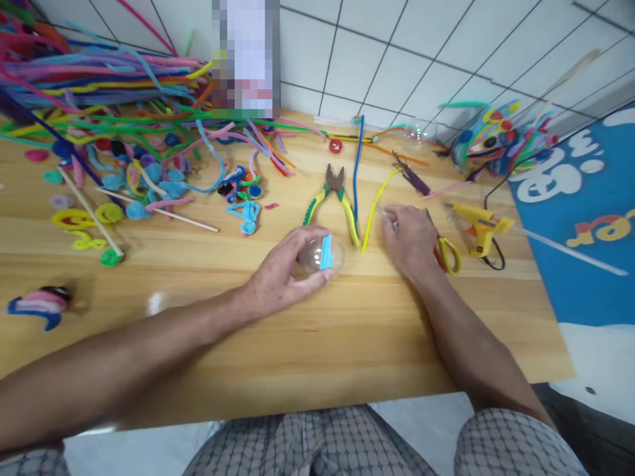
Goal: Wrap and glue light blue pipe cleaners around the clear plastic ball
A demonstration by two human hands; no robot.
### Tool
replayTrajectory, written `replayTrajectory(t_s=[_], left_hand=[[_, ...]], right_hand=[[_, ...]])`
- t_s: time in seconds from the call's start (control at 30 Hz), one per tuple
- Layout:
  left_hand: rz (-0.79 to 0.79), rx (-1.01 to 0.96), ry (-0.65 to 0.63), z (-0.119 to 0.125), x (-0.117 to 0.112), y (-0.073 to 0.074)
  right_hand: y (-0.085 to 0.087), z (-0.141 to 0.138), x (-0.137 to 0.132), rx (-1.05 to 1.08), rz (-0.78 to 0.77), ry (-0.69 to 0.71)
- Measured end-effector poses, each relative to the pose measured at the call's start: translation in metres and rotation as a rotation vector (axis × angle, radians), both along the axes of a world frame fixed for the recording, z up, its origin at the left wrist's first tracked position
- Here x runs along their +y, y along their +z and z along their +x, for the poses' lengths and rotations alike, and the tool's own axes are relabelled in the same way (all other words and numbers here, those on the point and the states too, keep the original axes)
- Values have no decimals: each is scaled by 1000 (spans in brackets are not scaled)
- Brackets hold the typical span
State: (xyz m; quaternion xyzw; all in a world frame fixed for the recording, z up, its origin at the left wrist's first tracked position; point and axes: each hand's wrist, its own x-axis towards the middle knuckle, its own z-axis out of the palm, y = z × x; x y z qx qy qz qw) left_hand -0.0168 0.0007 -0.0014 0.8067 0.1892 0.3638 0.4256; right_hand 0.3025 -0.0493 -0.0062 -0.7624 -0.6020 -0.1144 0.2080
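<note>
My left hand (280, 274) is curled round a clear plastic ball (322, 256) with a light blue pipe-cleaner piece on it, resting on the wooden table (317, 350). My right hand (409, 238) lies on the table to the right, its fingers pinched on something small and pale that I cannot make out. Between the hands lie pliers with green and yellow handles (336, 198) and a yellow pipe cleaner (376, 208). A blue pipe cleaner (358, 158) lies just behind them.
A big heap of coloured pipe cleaners (99, 86) and coiled pieces (139, 185) fills the left back. Scissors (446, 251) and a yellow glue gun (479, 228) lie right of my right hand. Finished pipe-cleaner figures (496, 139) stand by the tiled wall. A blue mat (585, 218) borders the table's right.
</note>
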Motion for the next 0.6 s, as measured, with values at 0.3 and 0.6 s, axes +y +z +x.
replayTrajectory(t_s=[0.3, 0.6], left_hand=[[93, -48, 31, 2, 0, -4], [302, -63, 77, 6, -4, -7]], right_hand=[[28, -68, -34, 515, 108, 463], [20, -102, -52, 944, -80, 458]])
